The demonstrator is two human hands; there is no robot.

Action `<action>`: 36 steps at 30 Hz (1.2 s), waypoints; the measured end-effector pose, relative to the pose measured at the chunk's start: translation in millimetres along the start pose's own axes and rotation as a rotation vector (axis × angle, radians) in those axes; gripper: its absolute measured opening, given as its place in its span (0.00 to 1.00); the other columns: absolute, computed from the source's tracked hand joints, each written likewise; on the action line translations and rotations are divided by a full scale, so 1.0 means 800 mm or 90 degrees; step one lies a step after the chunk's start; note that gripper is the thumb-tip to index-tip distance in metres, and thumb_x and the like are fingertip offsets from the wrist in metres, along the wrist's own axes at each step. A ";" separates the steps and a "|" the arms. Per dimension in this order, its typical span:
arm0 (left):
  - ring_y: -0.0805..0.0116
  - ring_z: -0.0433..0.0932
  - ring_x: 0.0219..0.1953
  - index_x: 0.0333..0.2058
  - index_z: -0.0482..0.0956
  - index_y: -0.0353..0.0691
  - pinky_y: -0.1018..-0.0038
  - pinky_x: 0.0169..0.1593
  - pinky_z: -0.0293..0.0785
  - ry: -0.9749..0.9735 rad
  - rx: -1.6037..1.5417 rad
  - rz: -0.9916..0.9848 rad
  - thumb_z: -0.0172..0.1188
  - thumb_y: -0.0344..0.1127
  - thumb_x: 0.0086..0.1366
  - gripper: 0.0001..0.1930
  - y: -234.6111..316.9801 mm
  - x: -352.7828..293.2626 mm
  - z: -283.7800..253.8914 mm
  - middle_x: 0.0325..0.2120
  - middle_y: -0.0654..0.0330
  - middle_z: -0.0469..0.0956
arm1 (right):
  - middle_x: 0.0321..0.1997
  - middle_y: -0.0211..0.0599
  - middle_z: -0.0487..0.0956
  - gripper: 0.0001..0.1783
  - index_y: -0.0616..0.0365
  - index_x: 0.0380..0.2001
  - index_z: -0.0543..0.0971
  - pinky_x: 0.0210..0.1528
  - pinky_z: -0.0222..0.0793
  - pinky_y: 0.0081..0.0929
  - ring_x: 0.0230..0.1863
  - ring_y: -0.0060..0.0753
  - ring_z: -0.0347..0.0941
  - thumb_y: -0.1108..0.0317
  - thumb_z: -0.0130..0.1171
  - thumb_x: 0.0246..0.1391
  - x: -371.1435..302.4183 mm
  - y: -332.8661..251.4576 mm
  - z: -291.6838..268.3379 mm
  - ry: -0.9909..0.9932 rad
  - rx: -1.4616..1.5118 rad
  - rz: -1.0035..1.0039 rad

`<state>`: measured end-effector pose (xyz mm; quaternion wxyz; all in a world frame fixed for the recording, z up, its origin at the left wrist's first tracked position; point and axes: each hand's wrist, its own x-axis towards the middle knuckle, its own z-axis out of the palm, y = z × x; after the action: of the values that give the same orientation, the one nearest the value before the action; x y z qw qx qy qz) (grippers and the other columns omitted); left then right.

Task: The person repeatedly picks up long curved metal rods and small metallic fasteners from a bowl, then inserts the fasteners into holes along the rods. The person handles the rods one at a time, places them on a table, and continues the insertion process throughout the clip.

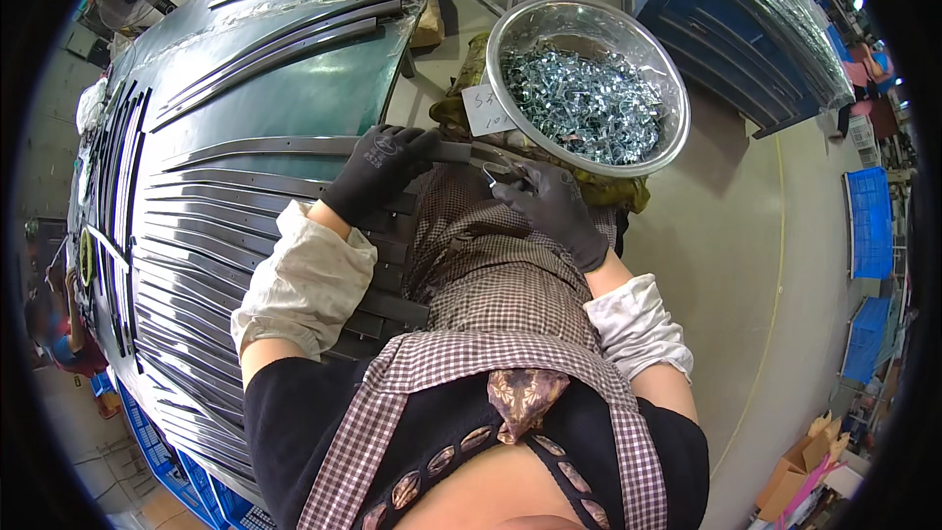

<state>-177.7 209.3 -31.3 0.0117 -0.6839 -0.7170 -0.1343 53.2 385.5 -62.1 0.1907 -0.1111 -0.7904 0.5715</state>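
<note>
My left hand [385, 169], in a dark work glove, is closed around a long black strip [294, 146] near its right end. The strip's other end reaches left over the green table. My right hand [554, 208], gloved alike, is closed with thumb and fingers pinched on a small shiny metal clip [490, 177], just off the strip's right end. Beyond that hand stands a round metal basin [677, 128] holding a heap of small metal clips [589, 98]. Many similar black strips [216, 226] lie side by side on the table, left of my lap.
The green table [339, 88] carries more strips at its far side. A paper label [486, 110] hangs by the basin, which rests on a yellow-green sack [628, 194]. A blue metal crate [726, 39] stands far right. Blue bins [868, 221] line the right. Another person [69, 334] is at far left.
</note>
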 end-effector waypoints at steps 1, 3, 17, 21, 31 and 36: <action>0.52 0.78 0.47 0.56 0.75 0.42 0.60 0.54 0.71 0.006 -0.011 -0.004 0.66 0.37 0.58 0.26 0.001 -0.002 0.001 0.46 0.53 0.81 | 0.39 0.42 0.84 0.23 0.64 0.49 0.80 0.38 0.75 0.24 0.36 0.19 0.79 0.60 0.70 0.54 0.003 0.003 0.000 -0.005 -0.067 -0.019; 0.51 0.79 0.47 0.57 0.75 0.43 0.60 0.53 0.72 0.027 -0.033 0.009 0.65 0.36 0.59 0.25 -0.001 -0.001 0.002 0.46 0.53 0.81 | 0.41 0.44 0.84 0.25 0.61 0.50 0.80 0.40 0.75 0.27 0.38 0.23 0.80 0.57 0.69 0.55 0.009 0.008 -0.002 -0.013 -0.157 -0.002; 0.48 0.80 0.41 0.54 0.79 0.41 0.58 0.45 0.76 -0.052 -0.277 -0.027 0.67 0.36 0.59 0.23 0.003 -0.002 -0.012 0.39 0.50 0.82 | 0.42 0.45 0.82 0.19 0.57 0.48 0.80 0.49 0.74 0.38 0.45 0.48 0.79 0.59 0.63 0.56 0.050 0.038 0.007 -0.124 -0.217 -0.181; 0.48 0.80 0.42 0.54 0.78 0.41 0.59 0.46 0.76 -0.058 -0.267 -0.007 0.67 0.36 0.59 0.23 -0.001 -0.001 -0.010 0.40 0.49 0.81 | 0.39 0.45 0.80 0.17 0.59 0.44 0.80 0.47 0.72 0.38 0.42 0.48 0.78 0.59 0.63 0.57 0.054 0.052 0.015 -0.140 -0.074 -0.097; 0.51 0.81 0.43 0.55 0.77 0.42 0.60 0.46 0.77 -0.005 -0.152 0.010 0.65 0.31 0.58 0.24 0.011 -0.001 -0.014 0.43 0.53 0.82 | 0.34 0.51 0.80 0.14 0.61 0.37 0.81 0.39 0.73 0.42 0.37 0.55 0.77 0.60 0.56 0.62 0.003 0.008 -0.025 -0.095 -0.307 -0.020; 0.52 0.81 0.43 0.55 0.77 0.42 0.60 0.46 0.77 -0.004 -0.127 0.012 0.64 0.30 0.57 0.24 0.008 -0.005 -0.011 0.43 0.54 0.82 | 0.34 0.49 0.82 0.12 0.60 0.36 0.81 0.38 0.73 0.43 0.37 0.55 0.78 0.62 0.56 0.61 0.008 0.012 -0.013 -0.103 -0.278 -0.082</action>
<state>-172.7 204.0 -22.7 -0.0576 -0.6886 -0.6938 -0.2028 51.5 399.7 -67.2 0.1345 -0.0530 -0.9134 0.3805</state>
